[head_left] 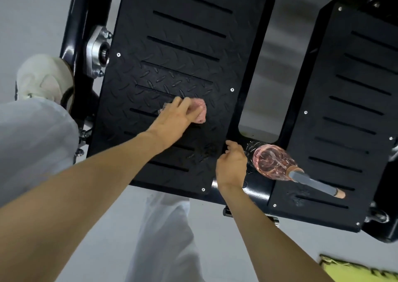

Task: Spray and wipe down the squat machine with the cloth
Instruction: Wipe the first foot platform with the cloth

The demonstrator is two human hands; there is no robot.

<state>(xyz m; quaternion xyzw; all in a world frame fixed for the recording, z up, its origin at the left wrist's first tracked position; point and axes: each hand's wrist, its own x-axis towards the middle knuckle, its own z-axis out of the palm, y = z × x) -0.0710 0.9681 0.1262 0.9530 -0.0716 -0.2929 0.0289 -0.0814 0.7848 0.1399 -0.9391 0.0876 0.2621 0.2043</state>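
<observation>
- Pale grey floor [215, 238] fills the near ground; a yellow object with black marks [353, 270], blurred, lies in the near right corner.
- White trouser leg [165, 227] stands on the floor at near centre, and a second trouser leg [32, 141] rises at the left.
- Squat machine [258, 190]: its black frame runs across the view just beyond the near trouser leg and carries two tread-patterned plates.
- Right hand [231, 166]: unclenched, fingers loosely curled and grasping nothing, over the junction between the two plates, just left of the bottle; contact with the bottle cannot be told.
- Spray bottle [271, 163]: clear pink, lying on its side on the machine between the plates, with its grey spray head [312, 182] pointing to the near right.
- Left hand [172, 120]: clasps the cloth [200, 110], a bunched pink rag pressed on the left plate just beyond the fingers.
- Left footplate [183, 51]: black, slotted, with diamond tread, extending far from the cloth.
- Right footplate [349, 109]: same pattern, well apart from the cloth.
- Brushed metal panel [271, 77] shows in the gap between the plates.
- Pale shoe [43, 77] rests at the far left, beside a bolted metal bearing flange [98, 51] on the frame.
</observation>
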